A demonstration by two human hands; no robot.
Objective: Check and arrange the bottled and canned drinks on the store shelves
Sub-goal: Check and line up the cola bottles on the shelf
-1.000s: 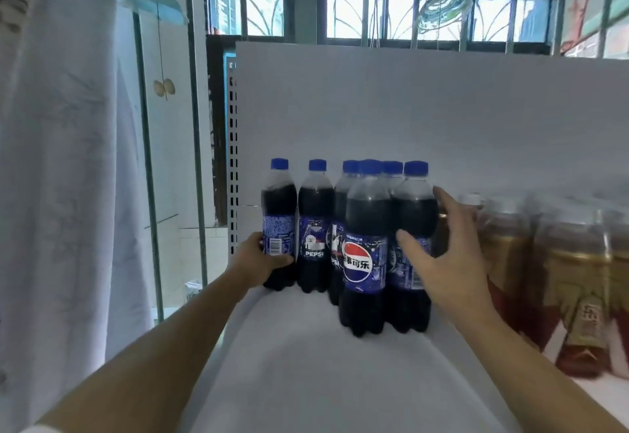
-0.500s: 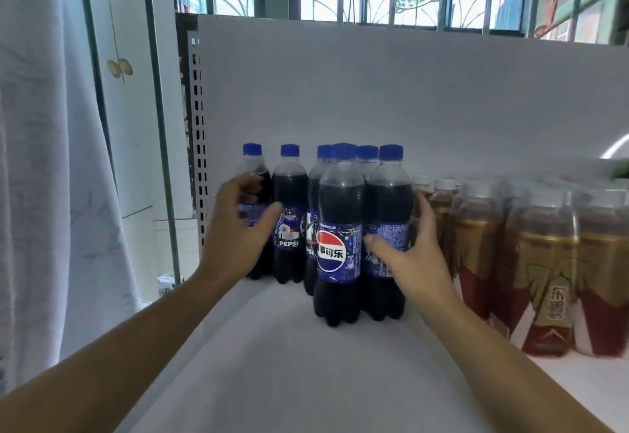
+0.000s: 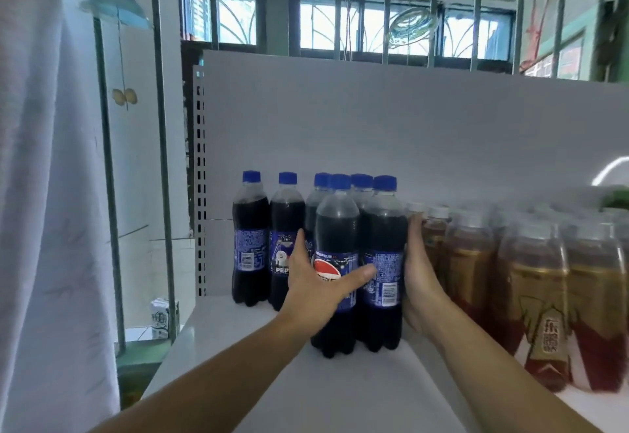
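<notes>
Left hand (image 3: pixel 315 288) grips the front cola bottle (image 3: pixel 337 225), thumb across its label and fingers round its left side. Right hand (image 3: pixel 420 272) presses flat, fingers straight, against the neighbouring cola bottle (image 3: pixel 386 245). Both bottles stand toward the left end of the shelf (image 3: pixel 357 395), with tea bottles (image 3: pixel 531 282) just beyond the right hand.

I am looking over a white shelf (image 3: pixel 340 395) with its white back panel (image 3: pixel 408 126) filling mid-frame. Daylight is coming through barred windows (image 3: pixel 326 29) along the top, a white curtain (image 3: pixel 51 194) is hanging down the left edge, and a pale blue ornament (image 3: pixel 115 7) is dangling at upper left.
</notes>
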